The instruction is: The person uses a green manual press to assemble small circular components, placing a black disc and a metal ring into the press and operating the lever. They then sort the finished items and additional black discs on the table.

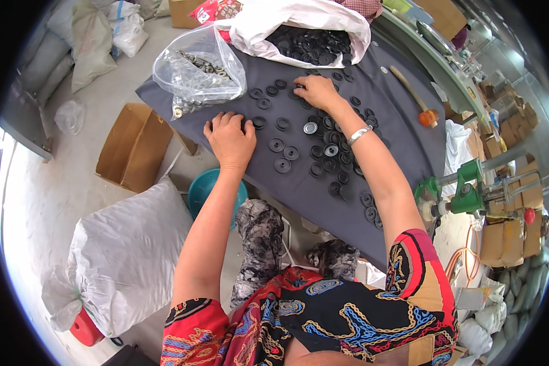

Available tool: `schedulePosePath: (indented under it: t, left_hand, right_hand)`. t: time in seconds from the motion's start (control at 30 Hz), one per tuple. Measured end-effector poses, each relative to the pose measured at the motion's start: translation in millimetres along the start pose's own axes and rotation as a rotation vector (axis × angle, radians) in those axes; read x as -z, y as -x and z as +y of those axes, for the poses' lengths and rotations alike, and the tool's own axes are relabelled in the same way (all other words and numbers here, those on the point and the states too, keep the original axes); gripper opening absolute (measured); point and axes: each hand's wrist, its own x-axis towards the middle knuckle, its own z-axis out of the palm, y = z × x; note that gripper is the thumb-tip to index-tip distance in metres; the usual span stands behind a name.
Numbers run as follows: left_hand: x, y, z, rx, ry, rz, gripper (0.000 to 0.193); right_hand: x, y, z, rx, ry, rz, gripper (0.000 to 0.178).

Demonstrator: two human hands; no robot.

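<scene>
Many black round discs with raised rims lie loose on the dark cloth-covered table. My left hand rests at the table's near left edge, fingers bent and apart, its thumb close beside a black disc. Farther off and to the right, my right hand reaches over the table with its fingertips closed on a black disc, which they partly cover. Between my right forearm and the left group of discs, a few pieces show a silvery metal face, such as one metal-faced disc.
A white sack spills black discs at the far end. Beside it stands a clear bag of small metal parts. A hammer lies at the right; a green hand press stands beyond. A teal basin and stuffed white sack are below left.
</scene>
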Motion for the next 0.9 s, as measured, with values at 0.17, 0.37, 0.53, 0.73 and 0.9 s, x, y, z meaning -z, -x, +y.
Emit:
schedulePosePath:
  t: [0.17,0.37,0.53,0.73,0.9]
  left_hand:
    - [1.0,-1.0,1.7,-0.006,-0.036,-0.011,0.020]
    - [2.0,-2.2,2.8,-0.009,-0.038,-0.016,0.020]
    - [0.4,1.0,0.1,-0.008,-0.032,-0.011,0.020]
    - [1.9,0.1,1.5,-0.004,-0.034,-0.009,0.019]
    - [1.9,0.7,1.9,-0.019,-0.049,-0.003,0.019]
  right_hand:
    - [-15.2,4.4,12.0,0.016,-0.109,0.131,0.031]
    - [-17.9,-1.9,21.9,-0.089,-0.472,0.144,0.027]
    - [-19.3,-7.1,26.1,-0.198,-0.802,0.060,0.027]
    - [-15.8,-21.8,24.1,-0.207,-0.828,0.145,0.023]
    - [-29.8,-41.2,23.0,-0.025,-0.295,0.240,0.025]
